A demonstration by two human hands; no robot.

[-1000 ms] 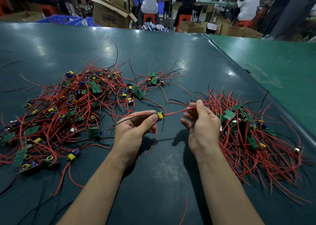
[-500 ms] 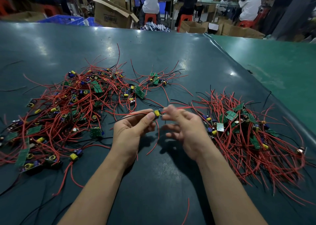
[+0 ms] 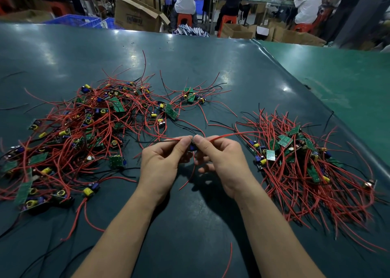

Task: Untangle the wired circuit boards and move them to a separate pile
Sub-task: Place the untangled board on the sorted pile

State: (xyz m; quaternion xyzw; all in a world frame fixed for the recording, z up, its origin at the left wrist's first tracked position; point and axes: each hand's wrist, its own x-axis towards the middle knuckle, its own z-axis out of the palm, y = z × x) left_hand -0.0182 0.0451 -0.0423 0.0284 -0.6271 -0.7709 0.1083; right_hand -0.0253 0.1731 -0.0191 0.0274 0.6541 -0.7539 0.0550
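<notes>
1. Dark green table [image 3: 190,51], broad and glossy, filling most of the view, with a lighter green table [image 3: 341,79] adjoining on the right.
2. Tangled heap of boards and wires [image 3: 69,134] spread across the left half of the table, red leads looping over green boards and yellow and blue parts.
3. Sorted pile [image 3: 306,167] lying on the right, just beside the right forearm, its red leads fanned toward the near edge.
4. Small cluster of boards [image 3: 191,97] sitting apart behind the hands, near the heap's far right fringe.
5. Left hand [image 3: 162,163] raised above the table centre, thumb and forefinger pinching a small board [image 3: 192,147].
6. Right hand [image 3: 221,159] meeting it thumb to thumb, pinching the same board from the other side; lower fingers loosely curled.
7. Board mostly hidden between the fingertips, seemingly blue-tipped, held between heap and pile.
8. Red wire [image 3: 232,133] running from the pinch rightward toward the pile; thin black wire [image 3: 156,143] trailing left.
9. Loose red wire [image 3: 229,258] lying alone near the front edge.
</notes>
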